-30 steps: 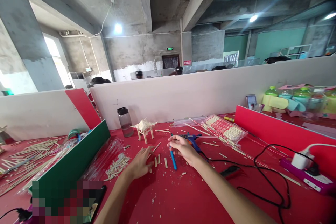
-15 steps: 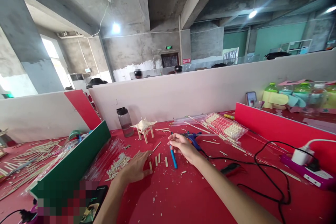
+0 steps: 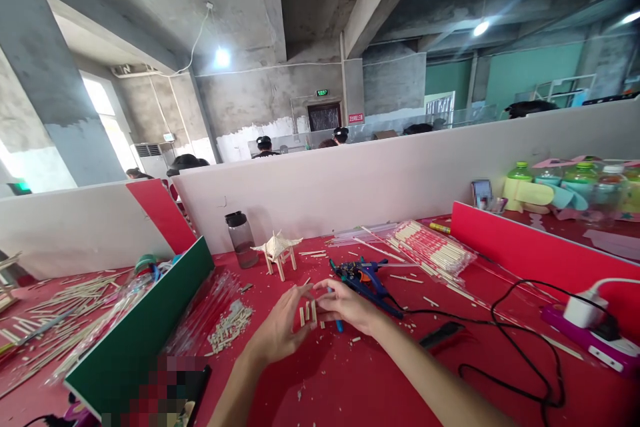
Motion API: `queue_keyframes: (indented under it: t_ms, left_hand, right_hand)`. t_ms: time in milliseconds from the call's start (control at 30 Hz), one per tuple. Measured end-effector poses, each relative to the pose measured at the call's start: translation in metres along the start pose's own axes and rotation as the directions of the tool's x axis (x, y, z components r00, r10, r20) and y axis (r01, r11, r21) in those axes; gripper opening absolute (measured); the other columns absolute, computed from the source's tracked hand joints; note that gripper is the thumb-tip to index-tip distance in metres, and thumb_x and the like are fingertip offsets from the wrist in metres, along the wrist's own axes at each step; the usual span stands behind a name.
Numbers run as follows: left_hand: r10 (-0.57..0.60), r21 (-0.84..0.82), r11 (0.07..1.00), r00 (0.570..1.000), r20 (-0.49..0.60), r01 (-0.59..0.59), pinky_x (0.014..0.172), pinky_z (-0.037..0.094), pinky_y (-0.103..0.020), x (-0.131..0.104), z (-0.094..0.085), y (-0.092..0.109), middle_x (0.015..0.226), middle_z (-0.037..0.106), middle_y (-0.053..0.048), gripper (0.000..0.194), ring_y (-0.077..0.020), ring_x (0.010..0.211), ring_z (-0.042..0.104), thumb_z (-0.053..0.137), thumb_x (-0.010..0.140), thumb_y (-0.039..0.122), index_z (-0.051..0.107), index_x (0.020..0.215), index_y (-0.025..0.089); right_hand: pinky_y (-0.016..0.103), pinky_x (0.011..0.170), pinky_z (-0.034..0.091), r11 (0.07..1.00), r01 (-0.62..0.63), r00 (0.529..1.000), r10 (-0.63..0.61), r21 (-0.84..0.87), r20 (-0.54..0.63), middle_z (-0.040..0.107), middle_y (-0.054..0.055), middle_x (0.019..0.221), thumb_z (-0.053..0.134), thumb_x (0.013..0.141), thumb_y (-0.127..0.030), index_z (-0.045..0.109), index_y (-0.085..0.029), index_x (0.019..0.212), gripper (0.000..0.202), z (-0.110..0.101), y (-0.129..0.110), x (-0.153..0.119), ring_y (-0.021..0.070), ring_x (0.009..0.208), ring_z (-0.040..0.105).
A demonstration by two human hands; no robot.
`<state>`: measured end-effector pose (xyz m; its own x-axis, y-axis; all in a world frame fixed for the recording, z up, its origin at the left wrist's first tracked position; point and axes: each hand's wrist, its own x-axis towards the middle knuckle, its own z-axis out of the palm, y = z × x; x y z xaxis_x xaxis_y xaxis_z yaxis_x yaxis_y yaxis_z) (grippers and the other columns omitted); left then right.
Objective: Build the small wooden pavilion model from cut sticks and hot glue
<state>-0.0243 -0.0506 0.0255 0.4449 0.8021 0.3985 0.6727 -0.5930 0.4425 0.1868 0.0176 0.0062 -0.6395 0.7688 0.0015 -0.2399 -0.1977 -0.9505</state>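
My left hand (image 3: 281, 325) is low over the red table, its thumb and fingers apart around several short wooden sticks (image 3: 302, 316). Opposite it, my right hand (image 3: 350, 307) has its fingertips on a short upright stick (image 3: 314, 311). A blue pen (image 3: 339, 326) shows partly from beneath my right hand; whether that hand touches it is hidden. Beyond my left hand stands a small wooden pavilion model (image 3: 278, 248) with a pale roof. A blue glue gun (image 3: 373, 275) and pliers (image 3: 345, 271) lie just past my right hand.
A dark bottle (image 3: 241, 240) stands by the white partition (image 3: 320, 193). Cut stick pieces (image 3: 230, 327) are piled left, beside a green divider (image 3: 145, 327). Bundled sticks (image 3: 433, 248), a black cutter (image 3: 443, 333), a looping cable and a purple power strip (image 3: 590, 339) are on the right.
My left hand has moved right and my right hand slightly down, so they are now close together around the short sticks. The view has shifted slightly.
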Motion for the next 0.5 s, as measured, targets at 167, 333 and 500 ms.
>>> queue_keyframes:
  t_ms: [167,333,500]
  left_hand:
    - [0.042,0.013,0.999,0.999,-0.006,-0.042,0.109,0.043,-0.048,0.005,0.011,0.004,0.137,0.056,-0.015,0.057,-0.0294,0.126,0.054,0.057,0.093,0.03,0.038,0.146,0.024]
    - [-0.075,0.078,0.993,0.983,-0.166,0.089,0.101,0.05,-0.049,0.006,0.008,-0.031,0.127,0.062,-0.015,0.053,-0.0295,0.118,0.06,0.055,0.091,0.031,0.042,0.142,0.021]
    - [-0.249,0.159,0.949,0.956,-0.158,0.273,0.089,0.055,-0.049,0.021,-0.004,-0.058,0.113,0.067,-0.012,0.052,-0.0291,0.103,0.067,0.057,0.085,0.026,0.046,0.136,0.021]
  right_hand:
    - [0.044,0.087,0.054,0.999,-0.008,1.0,0.008,0.035,-0.007,0.07,0.002,0.086,0.081,0.064,-0.036,0.052,-0.02,0.108,0.055,0.003,0.005,0.001,0.0249,0.091,0.072]
    - [0.038,0.088,0.052,0.996,0.044,0.992,-0.052,-0.072,-0.116,0.071,0.004,0.094,0.078,0.068,-0.038,0.052,-0.022,0.109,0.051,-0.001,-0.004,0.001,0.0197,0.091,0.07]
    - [0.029,0.066,0.049,0.975,0.122,0.979,-0.149,-0.183,-0.138,0.071,0.004,0.091,0.071,0.073,-0.038,0.052,-0.02,0.105,0.041,-0.006,-0.012,0.002,0.0148,0.072,0.065]
